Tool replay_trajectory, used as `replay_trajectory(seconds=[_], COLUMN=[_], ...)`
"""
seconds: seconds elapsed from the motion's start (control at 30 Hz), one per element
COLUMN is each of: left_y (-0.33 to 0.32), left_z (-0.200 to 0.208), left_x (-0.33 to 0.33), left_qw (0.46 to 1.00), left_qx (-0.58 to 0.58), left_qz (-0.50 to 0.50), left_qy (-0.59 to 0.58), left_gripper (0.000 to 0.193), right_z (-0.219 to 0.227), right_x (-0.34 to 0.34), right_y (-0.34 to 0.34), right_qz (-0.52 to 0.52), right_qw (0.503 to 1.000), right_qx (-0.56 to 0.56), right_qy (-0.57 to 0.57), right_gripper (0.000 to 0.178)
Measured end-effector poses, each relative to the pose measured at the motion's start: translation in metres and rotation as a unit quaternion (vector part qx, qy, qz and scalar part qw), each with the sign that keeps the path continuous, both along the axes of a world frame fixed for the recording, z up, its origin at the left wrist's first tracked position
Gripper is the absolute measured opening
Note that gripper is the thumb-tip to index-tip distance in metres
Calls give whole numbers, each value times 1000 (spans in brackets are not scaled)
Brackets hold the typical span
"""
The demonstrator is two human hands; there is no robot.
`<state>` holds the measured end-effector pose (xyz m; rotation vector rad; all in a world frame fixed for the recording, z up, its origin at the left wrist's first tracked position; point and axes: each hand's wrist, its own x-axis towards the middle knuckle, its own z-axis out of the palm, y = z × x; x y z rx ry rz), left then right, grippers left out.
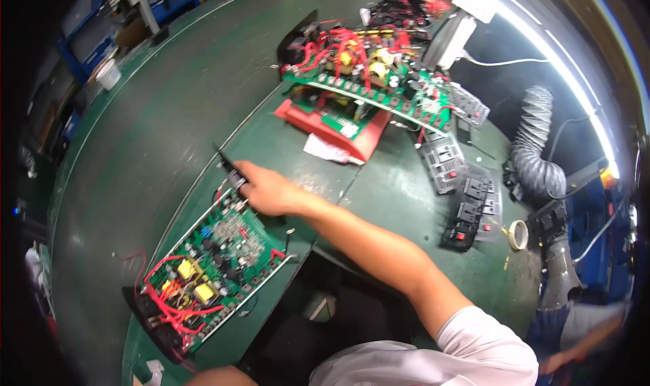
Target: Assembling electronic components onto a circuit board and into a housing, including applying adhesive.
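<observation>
My right hand (pixel 267 188) reaches left across the bench, its fingers closed on a black end panel (pixel 233 175). That panel stands at the far end of a green circuit board (pixel 237 240), and the fingers hide part of it. Yellow-wrapped transformers (pixel 205 292), red wires (pixel 177 310) and rows of small black parts cover the board. At its near end stands another black end panel (pixel 152 325). Of my left arm only a bare patch of skin shows at the lower edge; my left hand is out of sight.
Beyond the arm, more wired circuit boards (pixel 365 91) rest over a red bin (pixel 332 132). Several black socket panels (pixel 467 213) lie to the right, by a tape roll (pixel 518 235). A grey flexible duct (pixel 535 142) rises at the right. Another person's arm (pixel 589 342) shows lower right.
</observation>
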<state>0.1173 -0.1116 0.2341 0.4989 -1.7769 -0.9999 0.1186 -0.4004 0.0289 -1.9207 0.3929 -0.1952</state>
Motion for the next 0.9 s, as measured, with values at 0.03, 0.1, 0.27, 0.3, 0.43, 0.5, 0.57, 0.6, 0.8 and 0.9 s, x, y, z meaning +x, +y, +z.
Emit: replay_trajectory(seconds=[0.03, 0.1, 0.27, 0.3, 0.43, 0.5, 0.57, 0.6, 0.8, 0.9], left_y=[-4, -18, -100, -102, -106, -107, -107, -106, -114, -121], left_z=[12, 29, -129, -141, -155, -157, -162, -163, -169, -175], left_x=[-2, 1, 74, 78, 89, 95, 100, 101, 103, 88], left_qw=[924, 390, 754, 690, 630, 634, 629, 621, 731, 742], left_qx=[153, 377, 123, 115, 160, 144, 132, 137, 90, 114], left_qz=[194, 449, 536, 547, 541, 507, 495, 478, 492, 544], left_qy=[-290, -710, -359, -460, -533, -566, -585, -606, -463, -374], left_gripper=[20, 8, 28, 28, 26, 24, 23, 23, 14, 15], right_z=[1, 1, -4, -3, 0, 3, 10, 13, -5, 6], right_x=[3, 4, -5, -4, 0, -3, -4, -4, 2, -3], right_y=[5, 4, -6, -4, 2, 3, 2, 5, -2, 1], right_qz=[6, -2, -21, -20, -17, -12, -12, -12, 1, -12], right_qw=[1000, 999, 1000, 999, 1000, 1000, 1000, 999, 998, 999], right_qx=[-9, -25, 8, 23, 18, 22, 22, 33, 59, 50], right_qy=[-14, -34, -16, -17, 3, 3, 3, 8, -12, 10], right_gripper=[51, 51, 48, 47, 47, 47, 48, 49, 50, 50])
